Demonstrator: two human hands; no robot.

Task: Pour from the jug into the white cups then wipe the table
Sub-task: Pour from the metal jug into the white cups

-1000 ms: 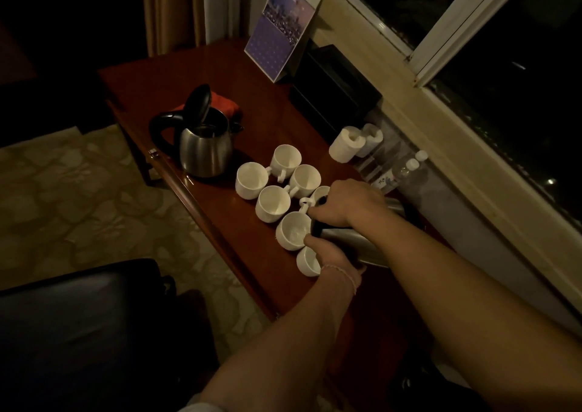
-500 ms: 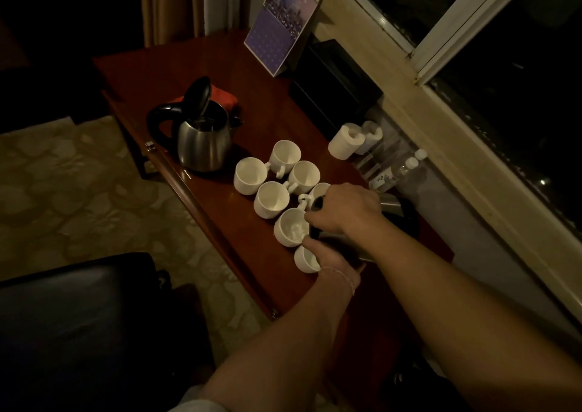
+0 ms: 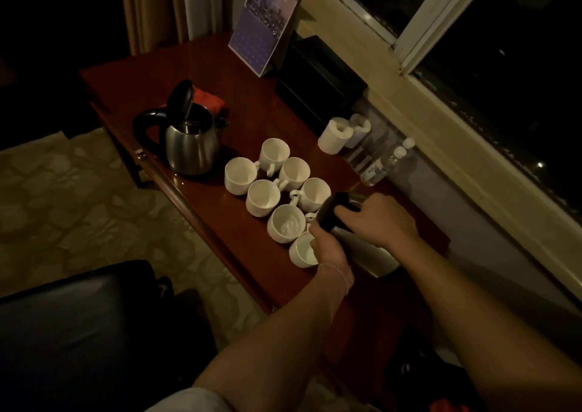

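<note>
Jug (image 3: 352, 232) now lies tipped low across both hands, dark top end aimed at the cups; half a second ago the right hand covered that end, now it has slid back along the body. Right hand (image 3: 382, 222) grasps the jug from above, fingers curled over the dark top. Left hand (image 3: 330, 249) grips it from underneath, just beside the nearest cup (image 3: 302, 252). Cup ahead of the left hand (image 3: 286, 227) shows some liquid in the bottom. Other cups (image 3: 267, 197) further out look dry, so pouring is likely early; wiping the table (image 3: 248, 232) not yet begun
</note>
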